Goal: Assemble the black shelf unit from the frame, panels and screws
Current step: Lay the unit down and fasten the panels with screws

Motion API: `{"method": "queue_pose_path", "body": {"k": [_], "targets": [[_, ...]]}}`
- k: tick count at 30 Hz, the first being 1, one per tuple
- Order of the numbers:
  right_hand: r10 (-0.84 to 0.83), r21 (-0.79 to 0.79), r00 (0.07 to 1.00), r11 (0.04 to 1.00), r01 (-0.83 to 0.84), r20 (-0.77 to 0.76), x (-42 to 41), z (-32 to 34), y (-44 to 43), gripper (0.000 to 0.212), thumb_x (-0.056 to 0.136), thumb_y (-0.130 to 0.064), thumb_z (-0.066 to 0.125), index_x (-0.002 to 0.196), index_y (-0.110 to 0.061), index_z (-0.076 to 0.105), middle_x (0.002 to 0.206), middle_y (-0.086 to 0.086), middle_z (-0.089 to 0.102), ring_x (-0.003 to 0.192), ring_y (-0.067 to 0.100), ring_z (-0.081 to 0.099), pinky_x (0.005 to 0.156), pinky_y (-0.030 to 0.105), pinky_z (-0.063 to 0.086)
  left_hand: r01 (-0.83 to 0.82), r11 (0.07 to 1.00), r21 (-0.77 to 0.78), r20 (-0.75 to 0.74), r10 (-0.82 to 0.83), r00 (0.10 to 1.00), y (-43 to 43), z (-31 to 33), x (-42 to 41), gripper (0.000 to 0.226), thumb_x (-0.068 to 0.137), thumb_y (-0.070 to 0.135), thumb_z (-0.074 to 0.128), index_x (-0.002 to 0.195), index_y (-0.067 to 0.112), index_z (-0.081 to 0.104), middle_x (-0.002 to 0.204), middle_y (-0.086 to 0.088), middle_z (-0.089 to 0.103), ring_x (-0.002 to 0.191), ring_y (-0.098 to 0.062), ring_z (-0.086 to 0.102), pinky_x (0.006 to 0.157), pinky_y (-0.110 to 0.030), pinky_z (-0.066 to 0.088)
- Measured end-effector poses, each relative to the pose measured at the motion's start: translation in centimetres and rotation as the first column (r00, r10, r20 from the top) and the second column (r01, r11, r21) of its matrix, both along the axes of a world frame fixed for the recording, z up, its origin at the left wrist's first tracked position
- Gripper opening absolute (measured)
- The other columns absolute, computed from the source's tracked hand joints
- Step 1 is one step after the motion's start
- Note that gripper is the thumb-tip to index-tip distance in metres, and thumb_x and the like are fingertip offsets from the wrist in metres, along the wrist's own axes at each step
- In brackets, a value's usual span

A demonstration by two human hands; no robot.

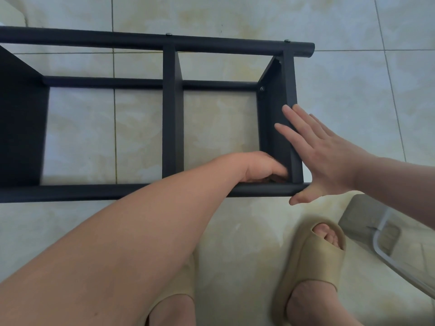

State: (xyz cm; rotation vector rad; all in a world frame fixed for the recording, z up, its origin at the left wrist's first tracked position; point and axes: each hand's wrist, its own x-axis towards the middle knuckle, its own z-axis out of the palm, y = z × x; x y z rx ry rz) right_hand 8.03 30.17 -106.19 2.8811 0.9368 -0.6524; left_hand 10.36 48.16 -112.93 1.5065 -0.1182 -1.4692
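Black shelf unit (141, 42) lies on its side on the tiled floor (235, 20), running left to right just in front of me. Far tube (94, 38) and near tube (94, 192) are parallel, with a lower rail (106, 82) between them, deeper in the frame. Three panels stand across between the tubes: left panel (21, 125), middle panel (171, 114), right end panel (274, 109).

My right hand (322, 151) is flat against the outer side of the right end panel. Its fingers (288, 111) are straight and spread wide, with the tips over the panel's top edge, gripping nothing. The thumb (303, 196) is splayed out over the right end of the near tube.

My left hand (261, 168) reaches over the near tube into the right bay, down in the near right corner where the end panel meets the tube. The fingers there are curled and blurred. I cannot tell if they hold anything.

Screws in view:
- One screw head (168, 34) on the far tube above the middle panel.
- Another screw (286, 40) near that tube's right end.
- A third screw (262, 88) where the lower rail meets the end panel.

Both my feet are in beige slides, right slide (313, 262) and left slide (181, 283), just near of the unit. A grey object (362, 215) sits on the floor at right, blurred.
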Motion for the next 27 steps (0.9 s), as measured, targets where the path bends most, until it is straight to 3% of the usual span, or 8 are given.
{"method": "queue_pose_path", "body": {"k": [2, 5, 6, 10, 13, 19, 23, 27], "targets": [[-0.001, 0.001, 1.000, 1.000, 0.001, 0.002, -0.03, 0.00, 0.04, 0.145, 0.056, -0.107, 0.029, 0.159, -0.008, 0.005, 0.167, 0.018, -0.012, 0.155, 0.035, -0.009, 0.123, 0.057, 0.016, 0.043, 0.999, 0.010, 0.086, -0.044, 0.995, 0.07, -0.17, 0.03, 0.027, 0.075, 0.030, 0.066, 0.087, 0.007, 0.072, 0.080, -0.007, 0.068, 0.074, -0.020, 0.060, 0.081, -0.044, 0.055], [-0.007, -0.002, 1.000, 1.000, 0.007, -0.002, -0.02, 0.03, 0.03, 0.146, 0.056, -0.106, 0.030, 0.160, -0.008, 0.004, 0.167, 0.017, -0.013, 0.155, 0.034, -0.011, 0.123, 0.056, 0.015, 0.025, 0.999, -0.039, 0.061, -0.023, 0.998, 0.18, -0.26, 0.12, 0.010, 0.080, 0.020, 0.066, 0.072, 0.018, 0.071, 0.065, 0.003, 0.063, 0.057, -0.012, 0.056, 0.063, -0.027, 0.046], [-0.007, -0.002, 1.000, 1.000, 0.007, -0.002, 0.00, 0.05, 0.02, 0.146, 0.055, -0.106, 0.030, 0.160, -0.008, 0.005, 0.167, 0.017, -0.013, 0.155, 0.034, -0.011, 0.123, 0.056, 0.015, 0.012, 0.999, -0.047, 0.042, -0.010, 0.999, 0.23, -0.37, 0.15, 0.020, 0.083, 0.015, 0.065, 0.066, 0.023, 0.072, 0.062, 0.005, 0.063, 0.055, -0.010, 0.055, 0.061, -0.025, 0.045], [-0.002, 0.002, 1.000, 1.000, 0.002, 0.000, -0.02, 0.05, 0.04, 0.144, 0.056, -0.106, 0.030, 0.159, -0.007, 0.006, 0.167, 0.018, -0.011, 0.155, 0.035, -0.009, 0.122, 0.058, 0.017, -0.026, 0.997, -0.071, -0.029, 0.024, 0.999, 0.22, -0.39, 0.17, 0.035, 0.088, 0.005, 0.061, 0.062, 0.025, 0.073, 0.058, 0.005, 0.060, 0.055, -0.012, 0.053, 0.061, -0.026, 0.043], [-0.006, 0.003, 1.000, 1.000, 0.006, -0.003, 0.00, 0.06, 0.06, 0.145, 0.056, -0.106, 0.032, 0.159, -0.008, 0.005, 0.167, 0.017, -0.012, 0.155, 0.034, -0.010, 0.123, 0.057, 0.017, -0.056, 0.994, -0.089, -0.091, 0.048, 0.995, 0.17, -0.12, 0.13, 0.029, 0.090, -0.003, 0.057, 0.075, 0.019, 0.069, 0.059, 0.004, 0.063, 0.058, -0.014, 0.057, 0.062, -0.027, 0.046], [-0.003, 0.003, 1.000, 1.000, 0.003, -0.003, 0.02, 0.04, 0.02, 0.145, 0.056, -0.106, 0.030, 0.160, -0.008, 0.004, 0.167, 0.017, -0.014, 0.154, 0.034, -0.012, 0.123, 0.057, 0.014, -0.026, 0.999, -0.022, -0.058, 0.024, 0.998, 0.04, 0.36, -0.03, 0.017, 0.089, 0.016, 0.062, 0.094, 0.003, 0.072, 0.093, -0.017, 0.072, 0.088, -0.026, 0.065, 0.095, -0.045, 0.052], [-0.007, 0.003, 1.000, 1.000, 0.007, -0.007, 0.02, 0.09, 0.04, 0.145, 0.056, -0.106, 0.031, 0.160, -0.008, 0.004, 0.167, 0.017, -0.014, 0.154, 0.034, -0.012, 0.123, 0.058, 0.015, 0.005, 1.000, -0.017, 0.045, -0.004, 0.999, 0.20, 0.15, 0.02, 0.009, 0.086, 0.015, 0.065, 0.080, 0.010, 0.067, 0.071, -0.009, 0.059, 0.067, -0.022, 0.053, 0.070, -0.036, 0.046], [-0.011, -0.004, 1.000, 1.000, 0.011, -0.008, -0.01, 0.08, 0.10, 0.146, 0.055, -0.105, 0.035, 0.160, -0.008, 0.005, 0.167, 0.017, -0.014, 0.155, 0.034, -0.012, 0.123, 0.057, 0.015, -0.027, 0.999, -0.044, -0.008, 0.026, 1.000, 0.16, 0.04, 0.02, 0.024, 0.088, 0.006, 0.062, 0.068, 0.017, 0.069, 0.062, -0.003, 0.055, 0.059, -0.018, 0.048, 0.063, -0.027, 0.040]]}}
